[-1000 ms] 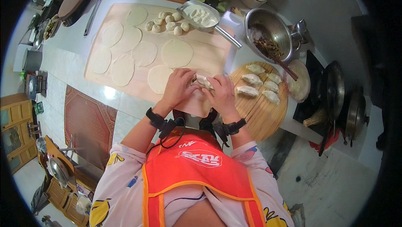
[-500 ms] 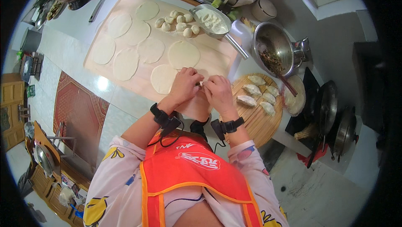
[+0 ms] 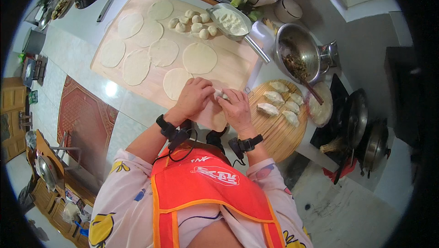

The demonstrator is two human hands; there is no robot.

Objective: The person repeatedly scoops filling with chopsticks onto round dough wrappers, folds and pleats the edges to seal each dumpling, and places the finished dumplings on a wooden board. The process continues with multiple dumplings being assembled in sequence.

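Above the near edge of the pale wooden board (image 3: 137,46), my two hands come together on a dumpling (image 3: 220,94). Only a whitish bit of its dough shows between the fingers. My left hand (image 3: 196,96) is closed, with thumb and fingertips at the dumpling's left end. My right hand (image 3: 236,108) pinches it from the right side. Beside my left hand lies a round dough wrapper (image 3: 176,84), with another wrapper (image 3: 200,58) just beyond. To the right of my right hand, several finished dumplings (image 3: 273,97) rest on a round bamboo board (image 3: 274,138).
More round wrappers (image 3: 136,67) lie on the wooden board. Small dough balls (image 3: 197,27) cluster near a metal scoop (image 3: 256,49) of flour. A steel bowl (image 3: 305,35) holds dark filling and chopsticks (image 3: 314,93). Black pans (image 3: 358,120) stand at the far right.
Both hands have shifted slightly, and my right fingers now curl further over the dumpling. A little more of its white dough shows between them. The things around the hands have stayed put.
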